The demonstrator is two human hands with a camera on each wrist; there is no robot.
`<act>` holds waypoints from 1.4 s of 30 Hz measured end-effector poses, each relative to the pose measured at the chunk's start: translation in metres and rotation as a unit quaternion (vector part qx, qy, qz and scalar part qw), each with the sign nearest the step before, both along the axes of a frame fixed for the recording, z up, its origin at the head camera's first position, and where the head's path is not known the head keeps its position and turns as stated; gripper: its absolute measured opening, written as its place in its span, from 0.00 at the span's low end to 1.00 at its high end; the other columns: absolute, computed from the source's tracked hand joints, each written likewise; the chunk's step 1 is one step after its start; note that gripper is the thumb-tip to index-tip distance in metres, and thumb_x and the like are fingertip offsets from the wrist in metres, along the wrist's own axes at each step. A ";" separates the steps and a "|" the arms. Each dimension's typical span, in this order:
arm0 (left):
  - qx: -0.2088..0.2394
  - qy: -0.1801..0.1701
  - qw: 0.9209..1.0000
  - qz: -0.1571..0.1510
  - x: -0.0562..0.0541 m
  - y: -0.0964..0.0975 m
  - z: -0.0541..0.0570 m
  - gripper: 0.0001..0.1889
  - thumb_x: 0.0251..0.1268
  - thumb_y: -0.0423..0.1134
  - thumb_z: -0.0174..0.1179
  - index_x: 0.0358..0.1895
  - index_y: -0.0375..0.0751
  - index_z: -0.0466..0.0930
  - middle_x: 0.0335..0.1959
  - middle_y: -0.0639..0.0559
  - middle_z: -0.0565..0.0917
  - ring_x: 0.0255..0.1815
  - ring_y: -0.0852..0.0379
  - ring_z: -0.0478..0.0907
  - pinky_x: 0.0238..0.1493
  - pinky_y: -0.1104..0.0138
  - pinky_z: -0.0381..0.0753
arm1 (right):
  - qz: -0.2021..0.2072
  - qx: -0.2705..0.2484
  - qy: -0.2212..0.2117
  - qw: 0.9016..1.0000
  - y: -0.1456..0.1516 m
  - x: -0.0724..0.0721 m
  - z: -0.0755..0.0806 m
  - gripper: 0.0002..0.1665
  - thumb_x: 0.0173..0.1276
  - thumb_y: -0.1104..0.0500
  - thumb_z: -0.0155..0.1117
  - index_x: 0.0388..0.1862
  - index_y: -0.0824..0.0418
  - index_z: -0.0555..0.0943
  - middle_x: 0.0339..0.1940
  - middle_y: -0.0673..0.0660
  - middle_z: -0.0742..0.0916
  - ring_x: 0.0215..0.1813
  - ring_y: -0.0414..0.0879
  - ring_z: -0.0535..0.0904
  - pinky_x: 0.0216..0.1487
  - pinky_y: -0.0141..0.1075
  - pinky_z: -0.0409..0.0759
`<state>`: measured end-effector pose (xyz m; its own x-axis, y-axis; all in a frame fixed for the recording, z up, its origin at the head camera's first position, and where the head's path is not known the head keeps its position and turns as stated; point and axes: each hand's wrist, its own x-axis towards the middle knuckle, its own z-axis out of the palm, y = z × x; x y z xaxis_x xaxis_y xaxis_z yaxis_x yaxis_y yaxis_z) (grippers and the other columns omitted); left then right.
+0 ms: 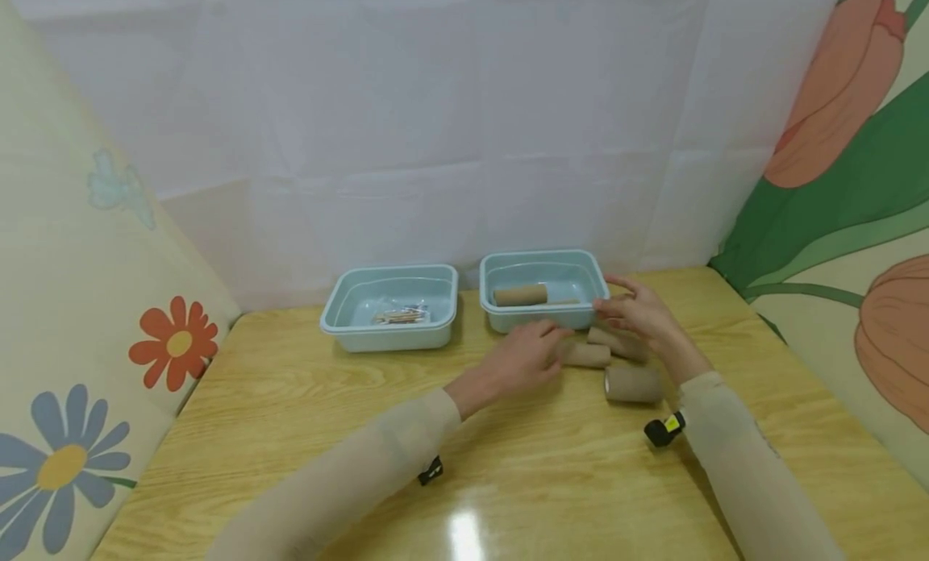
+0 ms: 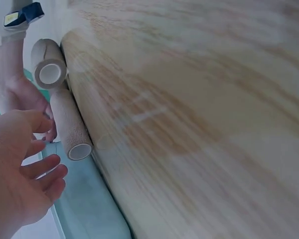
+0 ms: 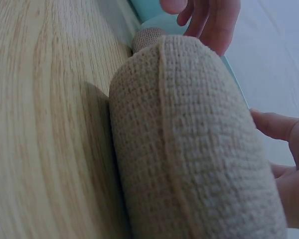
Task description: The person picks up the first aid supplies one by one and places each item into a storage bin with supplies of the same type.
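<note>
Three beige elastic bandage rolls lie on the table before the right blue tray (image 1: 501, 313): a left roll (image 1: 589, 355), one behind it (image 1: 617, 344) and a thicker front roll (image 1: 634, 384). My left hand (image 2: 15, 169), its fingers loosely bent and holding nothing, is beside a bandage roll (image 2: 70, 122). The right hand (image 1: 639, 309) is at that tray's right front corner, thumb and fingers spread; whether it touches the rim I cannot tell. In the right wrist view a large bandage roll (image 3: 194, 139) partly hides the right hand (image 3: 294, 174). Another bandage roll (image 1: 520, 295) lies inside the tray.
A second blue tray (image 1: 392, 340) stands to the left, with a clear packet of thin sticks (image 1: 402, 314) in it. White sheeting (image 1: 363, 142) hangs behind the wooden table (image 1: 305, 400). Flower-patterned panels (image 1: 871, 222) flank both sides.
</note>
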<state>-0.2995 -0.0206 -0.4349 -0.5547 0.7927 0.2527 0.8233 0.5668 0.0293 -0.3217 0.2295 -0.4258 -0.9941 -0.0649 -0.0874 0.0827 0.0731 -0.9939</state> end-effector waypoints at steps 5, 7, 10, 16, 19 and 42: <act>-0.014 -0.020 1.000 0.007 -0.003 0.006 -0.004 0.28 0.72 0.41 0.62 0.73 0.40 0.70 0.64 0.46 0.77 0.60 0.51 0.76 0.59 0.59 0.76 | 0.002 0.002 0.000 1.000 0.002 0.000 0.000 0.46 0.73 0.61 0.68 0.83 0.61 0.55 0.47 0.57 0.86 0.46 0.47 0.85 0.47 0.35 0.82; -0.018 -0.023 1.000 0.009 -0.005 0.008 -0.004 0.29 0.72 0.41 0.62 0.73 0.40 0.69 0.64 0.46 0.76 0.61 0.51 0.75 0.60 0.59 0.76 | 0.002 0.002 0.001 1.000 0.003 0.000 0.000 0.46 0.73 0.61 0.68 0.83 0.61 0.55 0.48 0.58 0.86 0.46 0.47 0.85 0.48 0.35 0.82; -0.027 -0.026 0.999 0.011 -0.008 0.010 -0.006 0.30 0.73 0.41 0.60 0.75 0.41 0.67 0.65 0.46 0.75 0.61 0.50 0.75 0.60 0.58 0.75 | 0.003 0.005 0.002 1.000 0.003 0.000 0.000 0.46 0.73 0.60 0.68 0.83 0.61 0.55 0.51 0.61 0.85 0.47 0.47 0.85 0.49 0.35 0.82; -0.046 -0.033 0.998 0.020 -0.010 0.013 -0.008 0.30 0.74 0.43 0.59 0.76 0.43 0.66 0.65 0.48 0.75 0.61 0.50 0.74 0.60 0.56 0.75 | 0.005 0.010 0.001 1.000 0.000 -0.001 0.001 0.47 0.73 0.59 0.69 0.83 0.61 0.55 0.56 0.65 0.84 0.50 0.49 0.85 0.49 0.35 0.82; -0.055 -0.034 0.997 0.029 -0.012 0.015 -0.010 0.28 0.75 0.44 0.58 0.75 0.43 0.67 0.65 0.48 0.75 0.61 0.50 0.73 0.61 0.55 0.74 | 0.006 0.006 0.002 1.000 -0.001 -0.001 0.001 0.46 0.73 0.59 0.68 0.83 0.61 0.56 0.55 0.64 0.84 0.50 0.49 0.85 0.49 0.36 0.82; -0.064 -0.036 0.997 0.016 -0.015 0.023 -0.016 0.26 0.75 0.44 0.59 0.73 0.45 0.72 0.61 0.50 0.78 0.57 0.50 0.76 0.58 0.55 0.75 | -0.001 0.013 0.000 1.000 0.000 0.001 0.000 0.45 0.74 0.60 0.67 0.83 0.61 0.55 0.57 0.68 0.83 0.50 0.49 0.85 0.51 0.38 0.81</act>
<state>-0.3147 0.0022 -0.4508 -0.5940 0.7970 0.1094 0.8027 0.5963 0.0140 -0.3211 0.2297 -0.4255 -0.9943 -0.0600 -0.0887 0.0825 0.0985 -0.9917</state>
